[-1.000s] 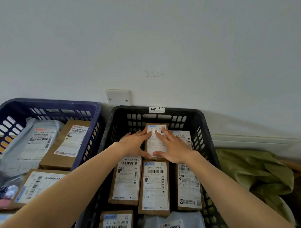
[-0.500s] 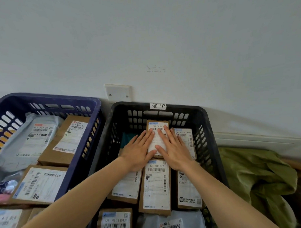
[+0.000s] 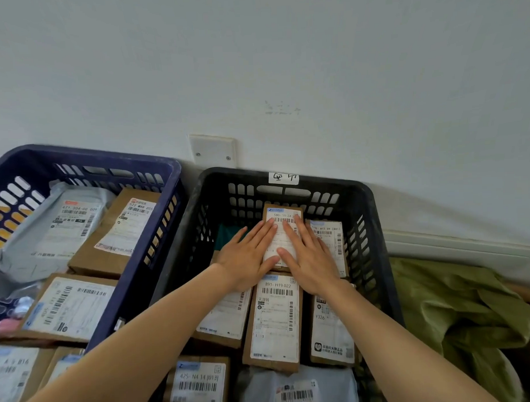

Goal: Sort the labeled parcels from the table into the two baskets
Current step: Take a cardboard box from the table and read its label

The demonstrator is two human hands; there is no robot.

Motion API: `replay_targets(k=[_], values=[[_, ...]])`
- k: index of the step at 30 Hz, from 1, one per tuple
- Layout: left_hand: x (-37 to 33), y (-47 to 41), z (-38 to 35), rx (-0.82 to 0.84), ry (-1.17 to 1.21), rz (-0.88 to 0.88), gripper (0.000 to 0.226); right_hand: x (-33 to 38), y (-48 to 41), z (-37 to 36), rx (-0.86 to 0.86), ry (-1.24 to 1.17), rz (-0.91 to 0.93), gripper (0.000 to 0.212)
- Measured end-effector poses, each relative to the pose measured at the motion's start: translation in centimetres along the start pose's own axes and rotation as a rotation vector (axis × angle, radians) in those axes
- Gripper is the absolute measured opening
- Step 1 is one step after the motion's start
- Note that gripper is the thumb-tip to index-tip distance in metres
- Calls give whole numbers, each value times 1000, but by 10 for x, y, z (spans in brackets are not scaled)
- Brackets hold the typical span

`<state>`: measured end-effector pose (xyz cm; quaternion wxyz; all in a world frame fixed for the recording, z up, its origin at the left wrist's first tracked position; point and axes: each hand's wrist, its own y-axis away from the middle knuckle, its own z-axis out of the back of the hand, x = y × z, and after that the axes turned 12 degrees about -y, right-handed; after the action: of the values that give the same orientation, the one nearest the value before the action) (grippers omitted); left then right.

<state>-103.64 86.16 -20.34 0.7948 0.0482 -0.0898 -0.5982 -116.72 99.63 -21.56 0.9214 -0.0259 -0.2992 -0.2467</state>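
Note:
A black basket [image 3: 375,215] stands at the right and a blue basket [image 3: 85,156] at the left, both against the wall. Several labeled cardboard parcels lie in each. A small brown parcel [image 3: 283,213] labeled 580 lies at the back of the black basket. My left hand [image 3: 249,257] and my right hand [image 3: 309,256] lie flat on it side by side, with straight fingers pressing down on its white label. Right below it lies the parcel [image 3: 275,317] labeled 891-H19.
A white wall plate [image 3: 212,150] sits on the wall behind the baskets. A crumpled green bag [image 3: 460,311] lies right of the black basket. Grey poly mailers lie in the blue basket [image 3: 57,229] and at the black basket's near end [image 3: 297,386].
Both hands slid a little toward me along the small parcel and flattened on it. The view has tilted slightly upward, so the baskets sit lower.

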Motion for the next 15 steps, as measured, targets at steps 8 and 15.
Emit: replay_targets(k=[8, 15], values=[[-1, 16, 13, 40, 233, 124, 64, 12, -4, 9, -73, -71, 40, 61], [27, 44, 57, -142, 111, 225, 62, 56, -15, 40, -155, -56, 180, 59]])
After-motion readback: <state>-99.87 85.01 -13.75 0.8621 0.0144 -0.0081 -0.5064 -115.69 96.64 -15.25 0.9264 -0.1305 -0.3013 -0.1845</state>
